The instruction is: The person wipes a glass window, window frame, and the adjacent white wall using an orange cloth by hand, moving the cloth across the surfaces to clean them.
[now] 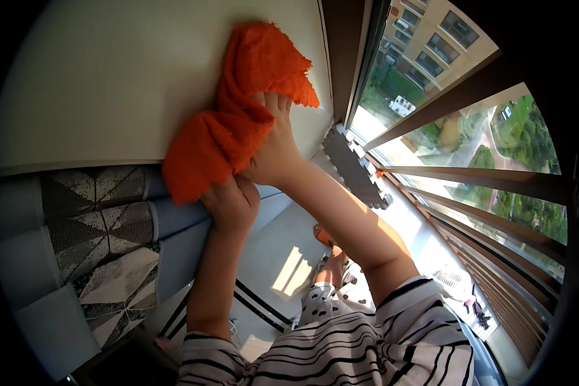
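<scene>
A bunched orange cloth (254, 71) with frayed edges hangs from both of my hands in front of the pale cream wall (109, 77). My right hand (273, 151) grips its middle; the fingertips show partly between the folds, and the rest are covered. Lower and to the left, my left hand (231, 202) is closed on the cloth's lower end, most of its fingers hidden under the fabric. Whether the cloth touches the wall, I cannot tell.
Below the wall stands a blue-grey sofa (19, 257) with a patterned cover (103, 231). A barred window (476, 148) runs along the right side. Grey interlocking foam mats (354, 164) lie by it. A black metal frame (257, 305) stands beneath my left arm.
</scene>
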Demonstrator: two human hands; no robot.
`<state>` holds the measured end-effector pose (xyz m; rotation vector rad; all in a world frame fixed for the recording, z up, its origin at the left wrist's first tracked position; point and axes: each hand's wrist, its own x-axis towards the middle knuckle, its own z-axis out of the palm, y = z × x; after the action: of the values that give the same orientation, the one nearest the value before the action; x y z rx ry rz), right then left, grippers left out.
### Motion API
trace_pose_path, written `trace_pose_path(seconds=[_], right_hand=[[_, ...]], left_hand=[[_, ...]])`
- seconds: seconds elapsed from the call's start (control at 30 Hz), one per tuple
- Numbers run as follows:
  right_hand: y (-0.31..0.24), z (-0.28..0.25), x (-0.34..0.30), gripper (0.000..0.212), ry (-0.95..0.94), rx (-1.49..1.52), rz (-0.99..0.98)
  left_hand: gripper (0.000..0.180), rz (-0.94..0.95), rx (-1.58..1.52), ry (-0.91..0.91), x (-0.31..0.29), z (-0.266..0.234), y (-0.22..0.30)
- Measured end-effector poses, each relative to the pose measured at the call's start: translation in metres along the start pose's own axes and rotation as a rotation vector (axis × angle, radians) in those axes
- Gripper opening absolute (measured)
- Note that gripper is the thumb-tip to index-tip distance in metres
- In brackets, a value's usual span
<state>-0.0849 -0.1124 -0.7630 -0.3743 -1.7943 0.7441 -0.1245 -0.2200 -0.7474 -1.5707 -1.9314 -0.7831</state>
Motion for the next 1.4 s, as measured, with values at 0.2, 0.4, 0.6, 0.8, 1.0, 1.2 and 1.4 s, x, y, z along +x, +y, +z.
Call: trace_pose_path(seconds=[0.2,0.4,0.6,0.8,1.0,1.2,1.4], right_hand=[[0.067,0.012,-0.037,0.078,-0.048,-0.14,0.057],[0.121,0.019,-0.089,0.063,-0.056,-0.25,0.161],[0.158,0.028,-0.15,0.056,-0.135,-0.098,0.355],[0.158,0.025,-0.169,0.051,0.008,0.067,0.456],[0.087,0.026,-0.132,0.052,-0.113,0.323,0.581],[0.019,0.013,-0.047,0.073,-0.05,0.297,0.308],[0.044,0.014,-0.058,0.068,-0.208,0.027,0.167]], left_hand=[[0.035,0.04,-0.022,-0.092,-0.066,0.05,-0.014],[0.037,-0.027,0.027,-0.176,-0.118,0.094,0.003],[0.049,-0.143,0.004,-0.434,-0.171,0.13,0.01],[0.053,-0.288,-0.124,-0.566,-0.163,0.125,0.023],[0.057,-0.205,-0.139,-0.309,-0.126,0.086,0.019],[0.051,-0.073,-0.221,-0.127,-0.071,0.043,0.0],[0.045,-0.095,-0.122,-0.077,-0.069,0.046,0.001]])
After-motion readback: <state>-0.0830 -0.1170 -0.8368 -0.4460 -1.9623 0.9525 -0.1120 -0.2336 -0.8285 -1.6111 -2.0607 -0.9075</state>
